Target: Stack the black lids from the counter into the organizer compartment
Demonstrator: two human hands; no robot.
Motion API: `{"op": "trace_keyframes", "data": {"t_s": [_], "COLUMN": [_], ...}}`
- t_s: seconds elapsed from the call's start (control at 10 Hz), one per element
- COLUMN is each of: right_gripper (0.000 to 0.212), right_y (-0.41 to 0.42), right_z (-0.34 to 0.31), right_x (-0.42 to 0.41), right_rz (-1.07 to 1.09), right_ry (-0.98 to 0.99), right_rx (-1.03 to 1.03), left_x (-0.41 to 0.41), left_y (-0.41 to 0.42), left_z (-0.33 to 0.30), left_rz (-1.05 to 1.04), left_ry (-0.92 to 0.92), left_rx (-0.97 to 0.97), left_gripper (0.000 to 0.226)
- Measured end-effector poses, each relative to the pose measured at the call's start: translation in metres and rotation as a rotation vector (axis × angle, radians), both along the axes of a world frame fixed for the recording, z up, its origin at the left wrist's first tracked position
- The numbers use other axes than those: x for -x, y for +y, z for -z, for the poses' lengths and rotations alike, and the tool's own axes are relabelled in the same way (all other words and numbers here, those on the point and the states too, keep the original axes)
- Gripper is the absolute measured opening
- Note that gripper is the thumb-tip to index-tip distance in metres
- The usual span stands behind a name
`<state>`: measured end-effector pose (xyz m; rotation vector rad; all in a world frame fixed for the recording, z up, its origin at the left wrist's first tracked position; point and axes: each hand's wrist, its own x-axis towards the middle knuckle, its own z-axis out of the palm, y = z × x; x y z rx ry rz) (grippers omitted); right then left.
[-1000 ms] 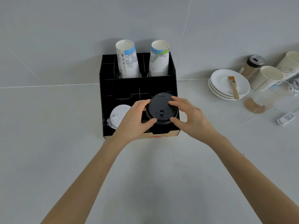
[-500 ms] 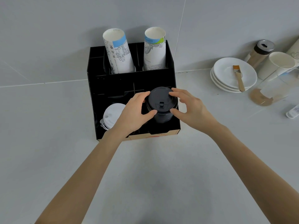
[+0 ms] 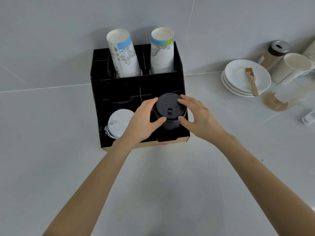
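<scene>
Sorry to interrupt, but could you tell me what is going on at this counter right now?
A person is holding a stack of black lids with both hands, the left hand and right hand gripping its sides. The stack sits in the front right compartment of the black organizer, its top above the rim. White lids fill the front left compartment, and two stacks of paper cups stand at the back.

Black lids [image 3: 169,109], black organizer [image 3: 136,86]

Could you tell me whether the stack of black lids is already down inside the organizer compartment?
Partly in: the black lids sit in the organizer's front right compartment, top above its walls, both hands gripping them.
</scene>
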<state>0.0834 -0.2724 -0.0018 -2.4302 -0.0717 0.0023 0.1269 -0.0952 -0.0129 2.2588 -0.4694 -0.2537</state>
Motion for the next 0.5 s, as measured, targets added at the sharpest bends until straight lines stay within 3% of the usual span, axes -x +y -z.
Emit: {"op": "trace_keyframes", "data": {"t_s": [0.5], "right_gripper": [0.052], "right_y": [0.006], "right_z": [-0.031], "right_x": [0.000], "right_rz": [0.005], "right_ry": [-0.005], "right_rx": [0.100], "left_x": [0.000], "left_y": [0.005], "left_z": [-0.033], "left_rz": [0.037], "left_ry": [-0.020], "left_rx": [-0.147], "left_gripper": [0.068]}}
